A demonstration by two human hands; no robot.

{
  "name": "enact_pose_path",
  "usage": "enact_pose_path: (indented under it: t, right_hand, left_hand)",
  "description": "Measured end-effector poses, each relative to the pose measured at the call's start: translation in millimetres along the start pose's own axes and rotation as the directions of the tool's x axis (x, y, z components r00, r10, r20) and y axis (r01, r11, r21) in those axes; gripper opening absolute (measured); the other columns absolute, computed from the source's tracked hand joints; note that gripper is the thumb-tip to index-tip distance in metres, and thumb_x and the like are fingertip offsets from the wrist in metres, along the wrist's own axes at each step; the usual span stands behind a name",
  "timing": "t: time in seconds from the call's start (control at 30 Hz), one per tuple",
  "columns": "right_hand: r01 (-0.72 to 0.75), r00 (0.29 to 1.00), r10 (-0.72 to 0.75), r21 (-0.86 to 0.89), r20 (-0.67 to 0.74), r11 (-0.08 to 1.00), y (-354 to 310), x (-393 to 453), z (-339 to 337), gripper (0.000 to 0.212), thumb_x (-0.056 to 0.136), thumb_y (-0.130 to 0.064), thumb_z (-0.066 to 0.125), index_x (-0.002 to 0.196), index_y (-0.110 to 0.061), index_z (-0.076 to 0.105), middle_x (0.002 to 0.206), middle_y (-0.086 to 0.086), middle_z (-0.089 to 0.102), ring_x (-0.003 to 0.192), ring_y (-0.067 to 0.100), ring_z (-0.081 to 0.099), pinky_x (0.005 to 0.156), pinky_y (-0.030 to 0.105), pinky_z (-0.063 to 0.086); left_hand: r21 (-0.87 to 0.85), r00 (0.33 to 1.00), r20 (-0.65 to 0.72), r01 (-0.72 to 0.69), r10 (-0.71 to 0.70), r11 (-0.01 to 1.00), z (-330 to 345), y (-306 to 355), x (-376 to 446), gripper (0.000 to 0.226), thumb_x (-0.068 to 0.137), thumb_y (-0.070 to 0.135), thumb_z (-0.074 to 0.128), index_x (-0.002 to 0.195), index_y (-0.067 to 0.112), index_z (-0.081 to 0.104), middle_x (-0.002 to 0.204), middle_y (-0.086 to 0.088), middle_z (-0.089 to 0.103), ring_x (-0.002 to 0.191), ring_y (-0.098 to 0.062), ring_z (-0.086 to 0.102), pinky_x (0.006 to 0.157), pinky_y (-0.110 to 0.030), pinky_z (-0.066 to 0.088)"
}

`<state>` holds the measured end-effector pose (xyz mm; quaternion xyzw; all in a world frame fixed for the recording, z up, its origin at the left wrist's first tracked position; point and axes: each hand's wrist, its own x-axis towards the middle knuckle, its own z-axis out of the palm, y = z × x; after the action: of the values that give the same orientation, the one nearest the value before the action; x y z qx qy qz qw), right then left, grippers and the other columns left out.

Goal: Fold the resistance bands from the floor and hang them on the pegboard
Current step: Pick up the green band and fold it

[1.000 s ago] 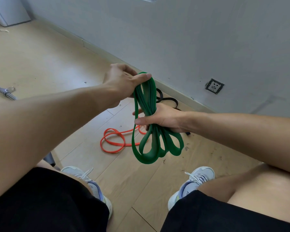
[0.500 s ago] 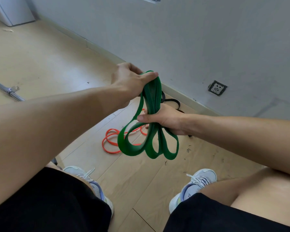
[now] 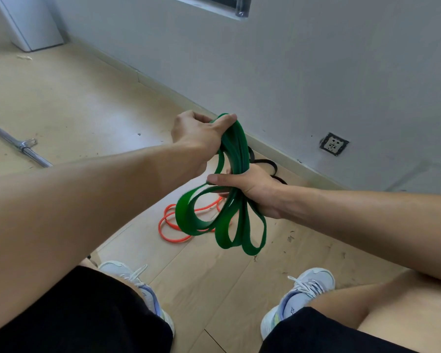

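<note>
Head view — green band [image 3: 236, 159] upright, two-handed

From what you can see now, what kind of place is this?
Probably a home workout room. A metal bar and an orange resistance band lie on the wooden floor, and both hands hold a green resistance band near a wall socket.

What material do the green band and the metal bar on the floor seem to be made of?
The green band: probably rubber or latex, matte; it bends into soft flat loops without creasing. The bar on the floor: likely steel, chromed or polished, since it looks silver-grey and shiny. The floor looks like pale wood planks or laminate.
</note>
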<state>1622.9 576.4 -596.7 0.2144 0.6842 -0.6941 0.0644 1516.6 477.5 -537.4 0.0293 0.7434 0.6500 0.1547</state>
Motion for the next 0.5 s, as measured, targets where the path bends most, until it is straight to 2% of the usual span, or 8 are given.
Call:
enact_pose_path:
  t: [0.07,0.17,0.27,0.33,0.47,0.5]
  right_hand:
    - [-0.01,0.998,0.008,-0.04,-0.055,0.999,1,2,0,0.055,0.065,-0.031,0.096,0.104,0.0,0.071,0.104,0.022,0.076,0.096,0.034,0.076,0.096,0.049,0.06]
    - [-0.017,0.999,0.013,-0.069,-0.052,0.997,2,2,-2,0.037,0.075,-0.023,0.085,0.103,-0.004,0.068,0.104,0.028,0.074,0.095,0.038,0.075,0.09,0.053,0.059]
    - [0.001,0.999,-0.005,-0.091,-0.045,0.996,-1,0,-7,0.027,0.087,-0.016,0.078,0.105,-0.009,0.06,0.09,0.017,0.075,0.077,0.023,0.073,0.077,0.042,0.06]
    - [0.023,0.997,-0.032,-0.125,-0.064,0.992,-3,-1,-13,0.033,0.09,-0.019,0.077,0.116,-0.014,0.057,0.089,0.01,0.072,0.074,0.018,0.074,0.075,0.037,0.061]
    - [0.12,0.985,-0.143,-0.212,-0.097,0.97,-6,-6,-19,0.046,0.089,-0.023,0.081,0.127,-0.024,0.055,0.101,0.01,0.074,0.083,0.021,0.079,0.083,0.041,0.065]
    - [0.145,0.98,-0.173,-0.237,-0.1,0.961,-6,-8,-19,0.053,0.088,-0.024,0.082,0.132,-0.027,0.053,0.103,0.008,0.074,0.083,0.02,0.079,0.081,0.039,0.065]
  left_hand:
    - [-0.003,1.0,0.013,0.006,-0.006,1.0,0,0,0,0.053,0.068,0.047,0.09,0.099,0.013,0.063,0.094,-0.007,0.073,0.082,-0.024,0.074,0.077,-0.04,0.063]
    - [-0.014,0.999,0.05,0.01,-0.009,1.0,-4,0,-1,0.055,0.072,0.042,0.089,0.106,0.009,0.062,0.094,-0.008,0.071,0.076,-0.021,0.073,0.074,-0.039,0.064]
    - [-0.001,0.987,0.162,-0.002,0.002,1.0,-16,-1,1,0.053,0.076,0.037,0.087,0.109,0.006,0.06,0.094,-0.012,0.07,0.075,-0.02,0.071,0.073,-0.039,0.065]
    - [0.03,0.967,0.256,-0.006,-0.002,1.0,-28,-3,7,0.051,0.079,0.033,0.084,0.113,0.004,0.06,0.098,-0.015,0.072,0.081,-0.022,0.073,0.072,-0.036,0.065]
    - [0.175,0.913,0.397,0.027,-0.095,0.984,-51,-11,21,0.048,0.088,0.035,0.074,0.121,0.003,0.059,0.107,-0.021,0.073,0.086,-0.026,0.077,0.079,-0.037,0.064]
    - [0.222,0.895,0.428,0.031,-0.126,0.975,-55,-13,24,0.046,0.091,0.037,0.07,0.121,0.004,0.059,0.107,-0.02,0.073,0.085,-0.027,0.076,0.081,-0.039,0.063]
